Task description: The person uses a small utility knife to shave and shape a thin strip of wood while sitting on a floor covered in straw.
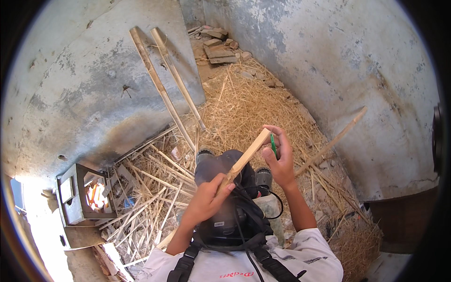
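A flat, pale wooden strip (249,155), likely split bamboo, slants up and away over my lap. My left hand (206,199) is closed round its near, lower end, thumb along the top. Up at the far end is my right hand (282,162), its fingers curled beside the strip's tip. A slim green object (273,144), shaped like a pen or small handle, sits between its thumb and fingers; its exact kind I cannot make out. The right fingertips reach the strip's edge.
Two bamboo poles (162,89) lean on the left wall. Straw-like shavings (253,101) cover the floor, with split strips (155,207) at left. A box-like stand (77,197) with bright contents stands lower left. Another pole (333,140) leans right; bricks (218,51) lie in the far corner.
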Demonstrator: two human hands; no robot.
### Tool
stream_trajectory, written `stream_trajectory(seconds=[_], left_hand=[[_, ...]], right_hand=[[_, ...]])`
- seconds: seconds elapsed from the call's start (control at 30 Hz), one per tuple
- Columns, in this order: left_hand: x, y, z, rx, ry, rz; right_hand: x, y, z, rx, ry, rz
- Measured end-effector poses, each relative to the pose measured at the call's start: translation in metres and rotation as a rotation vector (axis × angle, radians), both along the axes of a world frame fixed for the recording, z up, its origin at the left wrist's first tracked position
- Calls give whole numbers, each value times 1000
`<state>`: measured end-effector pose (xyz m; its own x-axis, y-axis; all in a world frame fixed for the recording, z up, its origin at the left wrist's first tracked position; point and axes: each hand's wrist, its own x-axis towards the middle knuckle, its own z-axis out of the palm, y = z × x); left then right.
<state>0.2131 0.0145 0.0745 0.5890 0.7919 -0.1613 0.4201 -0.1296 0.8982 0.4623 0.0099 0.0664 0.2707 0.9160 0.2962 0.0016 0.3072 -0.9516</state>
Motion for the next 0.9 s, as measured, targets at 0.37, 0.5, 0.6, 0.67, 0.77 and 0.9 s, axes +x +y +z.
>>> stream_trajectory(seconds=[0.37,0.5,0.6,0.67,0.77,0.9], left_hand=[[4,1,0,75,-48,60],[5,-1,2,121,-10,60],[5,-2,-2,156,-7,70],[6,-3,-2,178,10,81],[7,-4,3,217,59,101],[7,-3,2,232,98,109]], right_hand=[[-12,-21,-17,259,-865,17],[-16,-23,-10,267,-906,36],[-20,-23,-10,270,-915,20],[-21,-22,-11,274,-918,-4],[-23,-21,-11,279,-939,-31],[-21,-20,-11,271,-997,-50]])
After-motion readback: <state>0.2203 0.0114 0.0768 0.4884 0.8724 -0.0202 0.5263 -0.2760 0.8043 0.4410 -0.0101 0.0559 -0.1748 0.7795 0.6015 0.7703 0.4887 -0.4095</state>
